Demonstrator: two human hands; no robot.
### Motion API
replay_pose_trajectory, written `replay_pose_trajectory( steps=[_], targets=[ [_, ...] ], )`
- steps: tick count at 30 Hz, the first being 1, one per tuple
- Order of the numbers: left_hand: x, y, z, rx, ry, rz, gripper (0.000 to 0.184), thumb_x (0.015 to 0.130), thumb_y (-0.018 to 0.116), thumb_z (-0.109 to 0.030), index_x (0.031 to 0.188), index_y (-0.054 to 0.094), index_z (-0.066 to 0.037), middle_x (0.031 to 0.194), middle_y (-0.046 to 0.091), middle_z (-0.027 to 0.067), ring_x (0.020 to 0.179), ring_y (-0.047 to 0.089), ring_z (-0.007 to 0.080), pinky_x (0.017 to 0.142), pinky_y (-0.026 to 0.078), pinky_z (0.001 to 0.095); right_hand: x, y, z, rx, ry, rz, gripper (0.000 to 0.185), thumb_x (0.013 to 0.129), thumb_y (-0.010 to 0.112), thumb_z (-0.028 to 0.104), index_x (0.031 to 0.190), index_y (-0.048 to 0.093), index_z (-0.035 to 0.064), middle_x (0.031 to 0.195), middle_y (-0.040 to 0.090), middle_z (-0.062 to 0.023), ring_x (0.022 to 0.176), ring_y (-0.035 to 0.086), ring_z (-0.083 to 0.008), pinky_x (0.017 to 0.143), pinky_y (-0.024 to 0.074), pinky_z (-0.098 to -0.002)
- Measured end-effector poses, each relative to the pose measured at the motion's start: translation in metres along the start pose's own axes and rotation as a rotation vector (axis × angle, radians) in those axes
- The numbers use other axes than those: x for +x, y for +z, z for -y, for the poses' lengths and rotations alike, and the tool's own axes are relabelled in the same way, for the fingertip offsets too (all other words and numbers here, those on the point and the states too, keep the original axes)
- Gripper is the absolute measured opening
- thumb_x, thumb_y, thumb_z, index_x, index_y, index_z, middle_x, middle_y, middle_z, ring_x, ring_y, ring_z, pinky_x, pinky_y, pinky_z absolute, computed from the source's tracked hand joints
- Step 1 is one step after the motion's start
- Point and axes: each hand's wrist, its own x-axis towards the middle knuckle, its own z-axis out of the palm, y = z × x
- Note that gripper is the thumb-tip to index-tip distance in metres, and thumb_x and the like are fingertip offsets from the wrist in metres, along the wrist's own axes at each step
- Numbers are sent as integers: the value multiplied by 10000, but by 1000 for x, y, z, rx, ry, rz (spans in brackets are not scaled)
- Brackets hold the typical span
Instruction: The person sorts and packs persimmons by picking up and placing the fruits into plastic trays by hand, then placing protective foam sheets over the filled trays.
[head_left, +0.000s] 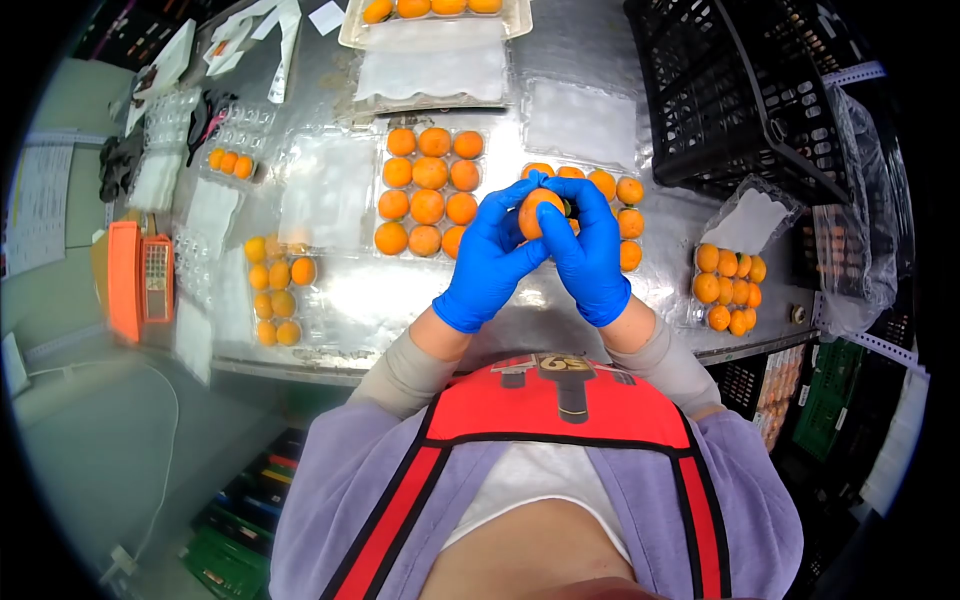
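Both my hands wear blue gloves and meet over the metal table (350,290). Between them they hold one orange fruit (541,213). My left hand (490,258) grips its left side, and my right hand (588,255) has its thumb across the front. Beneath and behind my hands is a clear tray of orange fruit (603,184), partly hidden by the gloves. Just left of my hands stands another clear tray filled with rows of orange fruit (430,174). An open lid with a white pad (580,122) lies above the tray under my hands.
A black crate (740,100) stands at the back right. Small fruit packs sit at the right (727,290) and left (280,276). Stacked trays (432,70) are at the back. An orange scale (140,280) stands at the left edge, near empty clear packs (165,150).
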Motion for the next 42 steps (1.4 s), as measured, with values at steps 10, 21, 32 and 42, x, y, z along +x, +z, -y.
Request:
replay_pose_trajectory(
  steps=[10,21,32,42],
  targets=[
    [-1,2,-2,-102,-84,17,599,785,658,3,1309,374,-58,1288,446,86,1154,484,192,973,420,330,23,-17,2,345,365,57,179,895,517,185,917,586,21,899,593,-47,850,554,-116,781,428,-241],
    [3,-2,5,-313,-215,-96,530,861,622,-261,1275,390,-24,1194,499,84,1097,516,186,912,461,309,4,-28,7,257,340,47,237,888,526,154,1086,572,32,1110,582,-64,1007,553,-148,888,421,-294],
    [3,-7,5,-522,-397,-16,516,931,461,-416,1301,411,-59,1251,490,76,1113,504,188,958,408,343,-4,-16,-4,-106,-116,194,728,717,731,78,1348,373,21,1238,503,-119,1134,492,-214,960,389,-334],
    [7,-12,1,124,7,-58,317,897,551,-192,1173,532,-38,1174,549,54,1072,528,152,877,457,301,-6,-15,0,-48,49,179,701,724,738,97,1333,398,31,1229,518,-108,1136,501,-201,968,394,-331]
  ],
)
